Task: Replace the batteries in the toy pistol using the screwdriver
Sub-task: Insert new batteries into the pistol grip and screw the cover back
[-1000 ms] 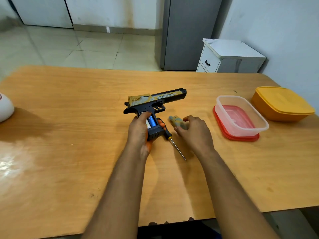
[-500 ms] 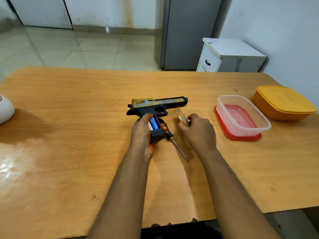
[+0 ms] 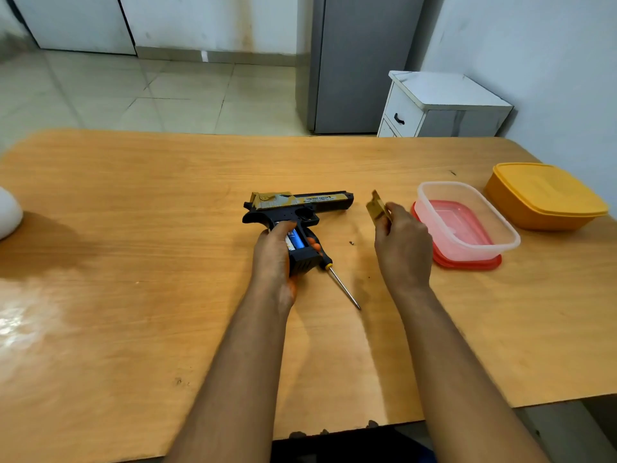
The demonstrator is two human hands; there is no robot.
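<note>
Moved: the right hand [image 3: 402, 243] has lifted the gold battery cover [image 3: 377, 208] up and rightward, away from the toy pistol [image 3: 300, 208].
Toy pistol: flat on the counter [image 3: 133, 228], grip open, blue batteries [image 3: 296, 238] showing.
Left hand [image 3: 273, 259]: wrapped around the grip.
Right hand: pinching the cover.
Screwdriver [image 3: 337, 279]: beside the grip.

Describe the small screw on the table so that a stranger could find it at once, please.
On the wooden table, look between the toy pistol and the right hand. The screw is a tiny dark speck on bare wood, above the screwdriver shaft. Unlike everything nearby, it is loose, untouched and far smaller.
</note>
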